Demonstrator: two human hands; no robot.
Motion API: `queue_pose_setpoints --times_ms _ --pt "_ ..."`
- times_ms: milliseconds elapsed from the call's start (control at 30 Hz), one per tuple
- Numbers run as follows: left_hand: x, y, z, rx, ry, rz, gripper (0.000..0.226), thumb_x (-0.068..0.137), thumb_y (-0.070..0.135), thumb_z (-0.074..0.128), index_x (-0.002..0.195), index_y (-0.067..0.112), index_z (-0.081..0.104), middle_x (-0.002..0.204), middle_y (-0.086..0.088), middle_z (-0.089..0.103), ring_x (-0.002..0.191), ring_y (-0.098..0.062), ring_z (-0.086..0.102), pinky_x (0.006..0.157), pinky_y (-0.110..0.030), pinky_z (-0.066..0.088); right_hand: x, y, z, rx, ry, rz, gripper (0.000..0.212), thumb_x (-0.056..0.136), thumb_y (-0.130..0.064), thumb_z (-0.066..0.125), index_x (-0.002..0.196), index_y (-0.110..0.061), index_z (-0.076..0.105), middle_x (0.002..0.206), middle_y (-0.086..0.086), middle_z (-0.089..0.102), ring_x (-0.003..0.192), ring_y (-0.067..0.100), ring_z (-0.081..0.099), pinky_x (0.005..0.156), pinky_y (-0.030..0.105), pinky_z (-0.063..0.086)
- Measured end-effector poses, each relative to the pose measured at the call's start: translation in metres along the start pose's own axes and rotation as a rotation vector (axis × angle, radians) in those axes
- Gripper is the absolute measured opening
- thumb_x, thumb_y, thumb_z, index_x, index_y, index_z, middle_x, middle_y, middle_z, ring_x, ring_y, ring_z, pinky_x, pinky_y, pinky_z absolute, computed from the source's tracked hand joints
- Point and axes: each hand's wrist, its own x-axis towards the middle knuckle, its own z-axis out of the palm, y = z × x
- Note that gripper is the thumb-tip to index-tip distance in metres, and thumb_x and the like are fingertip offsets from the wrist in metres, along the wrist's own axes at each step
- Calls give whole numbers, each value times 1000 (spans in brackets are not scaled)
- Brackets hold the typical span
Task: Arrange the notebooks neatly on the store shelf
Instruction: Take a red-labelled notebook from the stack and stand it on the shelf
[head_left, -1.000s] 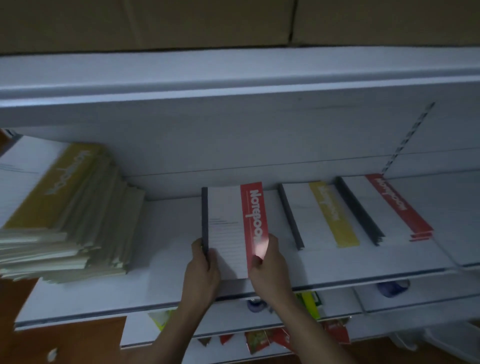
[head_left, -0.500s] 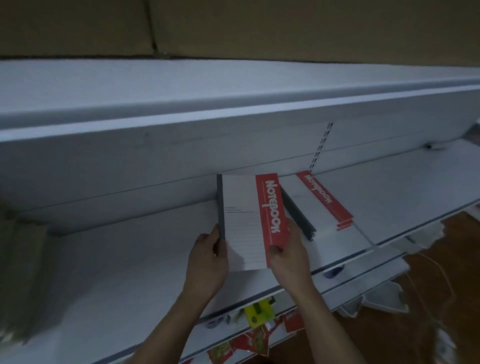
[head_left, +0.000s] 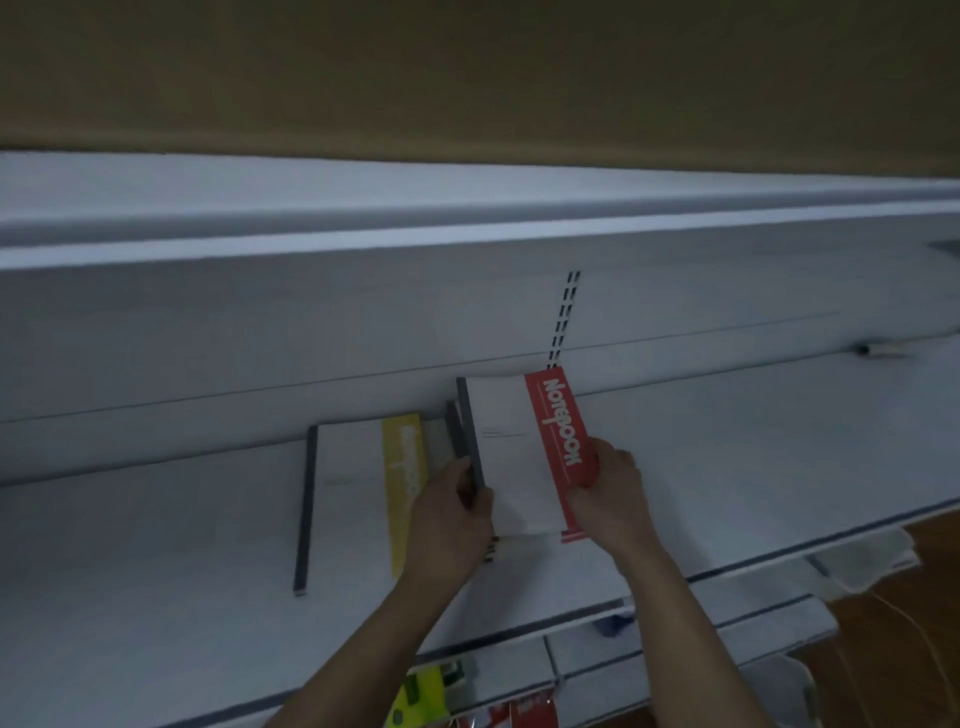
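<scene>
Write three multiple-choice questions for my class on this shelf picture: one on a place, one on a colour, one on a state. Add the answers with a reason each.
1. Where does the yellow-banded notebook lie on the shelf?
A. Left of the held notebook
B. Right of it
C. On top of it

2. What colour is the band on the held notebook?
A. Green
B. Blue
C. Red

3. How is that notebook held?
A. By one hand only
B. By both hands
C. By no hand

Answers:
1 A: it lies flat on the shelf, to the left of the left hand.
2 C: the strip bearing the word Notebook is red.
3 B: the left hand grips the dark spine edge and the right hand grips the red edge.
</scene>
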Motion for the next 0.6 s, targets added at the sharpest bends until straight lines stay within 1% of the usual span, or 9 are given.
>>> queue_pose_setpoints --times_ms 67,133,200,233,300,400,467,533,600 --pt "1 2 14 17 31 -22 30 94 13 55 124 17 57 102 11 57 91 -8 55 73 -12 38 16 8 -3 -62 -37 -4 38 74 -28 55 109 -15 63 93 7 60 98 33 57 89 41 50" --pt "4 -5 25 66 56 -35 23 94 14 54 116 17 61 99 4 61 92 -14 58 69 -9 38 27 15 -1 -143 -115 32 45 78 -30 60 122 -17 59 113 14 56 110 35 52 98 41 44" --pt "6 -12 34 142 85 -84 22 93 16 54 114 12 60 98 -5 56 94 -23 55 75 -15 38 34 20 1 -174 -184 44 49 80 -33 58 127 -18 55 116 13 52 113 35 50 100 40 42" --pt "5 -13 38 158 88 -118 27 93 17 53 120 12 58 103 -7 52 97 -24 52 82 -19 38 36 22 2 -163 -216 51 48 80 -34 57 126 -19 54 112 11 51 110 34 51 98 39 44" --pt "1 -13 43 134 77 -152 39 94 19 52 132 15 49 110 -6 49 104 -25 50 89 -25 41 38 23 4 -134 -275 39 41 83 -31 55 123 -21 54 103 6 51 104 30 53 93 37 46" --pt "-1 -10 44 119 55 -150 46 93 20 54 138 18 43 106 1 47 107 -28 53 94 -36 47 41 28 5 -98 -295 58 45 75 -44 53 115 -24 58 102 5 59 95 26 60 88 40 53" --pt "1 -8 44 109 68 -178 43 92 19 56 134 17 48 104 2 47 106 -27 55 95 -34 46 45 34 7 -27 -285 98 48 67 -46 54 109 -23 62 99 4 65 84 21 66 77 37 58" --pt "1 -7 44 85 74 -189 38 91 18 57 129 14 53 106 1 46 105 -25 56 95 -29 45 48 37 6 3 -291 107 43 69 -41 55 107 -20 63 97 4 67 77 18 68 69 33 59" --pt "0 -8 44 81 55 -189 36 92 19 57 127 14 54 106 1 45 106 -24 55 96 -27 43 50 38 7 9 -300 96 40 73 -38 56 108 -18 62 98 5 66 77 18 68 65 30 57"
